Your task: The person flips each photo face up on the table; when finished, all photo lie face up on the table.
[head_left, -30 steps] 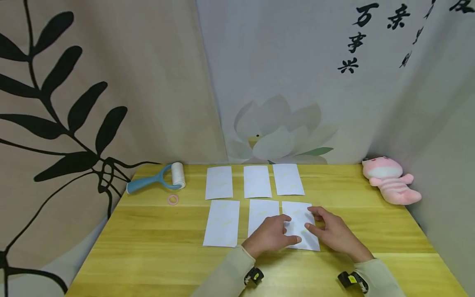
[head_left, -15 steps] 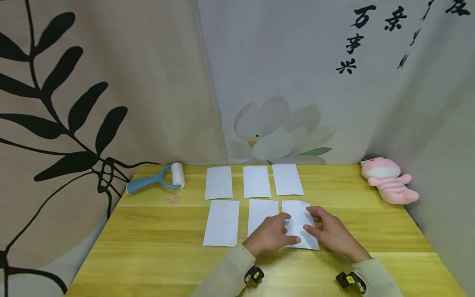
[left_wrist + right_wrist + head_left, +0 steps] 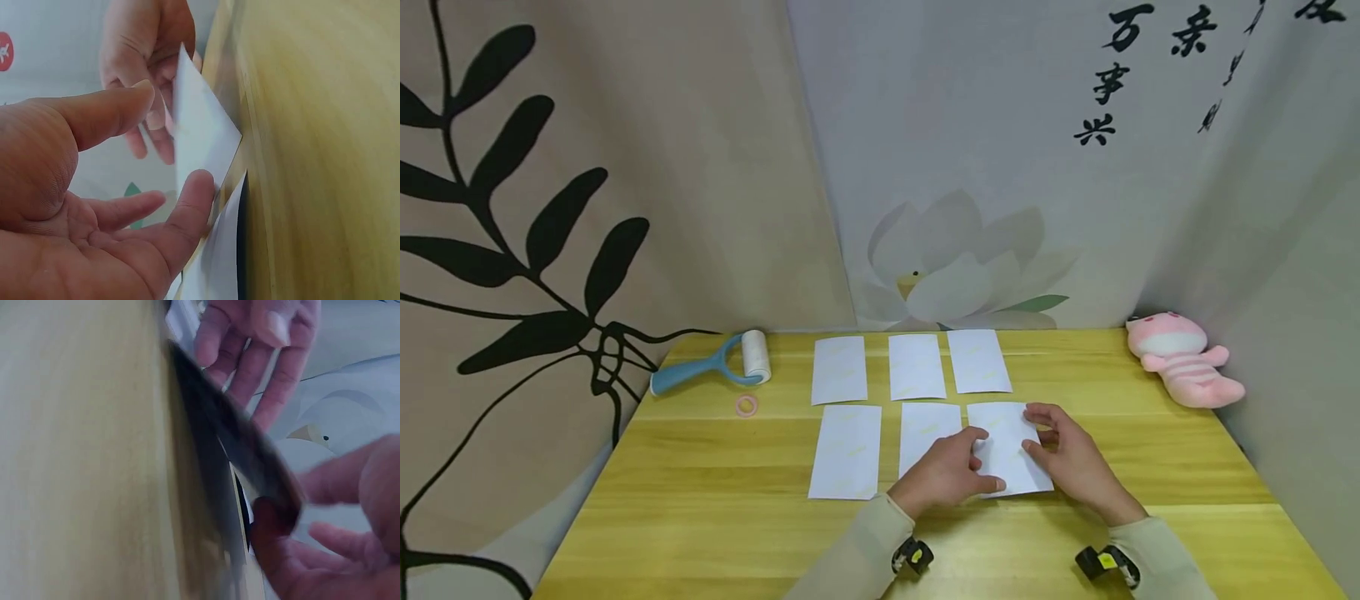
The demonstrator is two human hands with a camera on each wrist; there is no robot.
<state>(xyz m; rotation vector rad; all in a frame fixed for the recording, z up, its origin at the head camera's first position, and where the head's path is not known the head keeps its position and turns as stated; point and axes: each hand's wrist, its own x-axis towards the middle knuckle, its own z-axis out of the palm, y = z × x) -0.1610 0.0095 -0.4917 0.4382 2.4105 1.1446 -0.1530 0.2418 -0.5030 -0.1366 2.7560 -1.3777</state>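
Observation:
Two rows of white cards with faint yellow marks lie on the table. At the front right, my right hand (image 3: 1078, 458) pinches the right side of one card (image 3: 1009, 450). In the right wrist view, this card's dark underside (image 3: 253, 447) shows, tilted up off the wood between thumb and finger. My left hand (image 3: 943, 475) is at the card's left side, fingers and thumb loosely spread. A fingertip (image 3: 200, 184) overlaps the card's lower part in the left wrist view. Beneath the left hand, the front middle card (image 3: 925, 429) is partly hidden.
The front left card (image 3: 845, 454) and three back-row cards, including the back middle one (image 3: 917, 367), lie flat. A blue-handled lint roller (image 3: 711, 367) and a pink ring (image 3: 747, 406) are at left. A pink plush toy (image 3: 1183, 362) lies at the right edge, before a curtain (image 3: 962, 125).
My right hand has shifted slightly right and away from me, and the card's right side has moved with it, lifting and turning. The left hand has stayed nearly in place.

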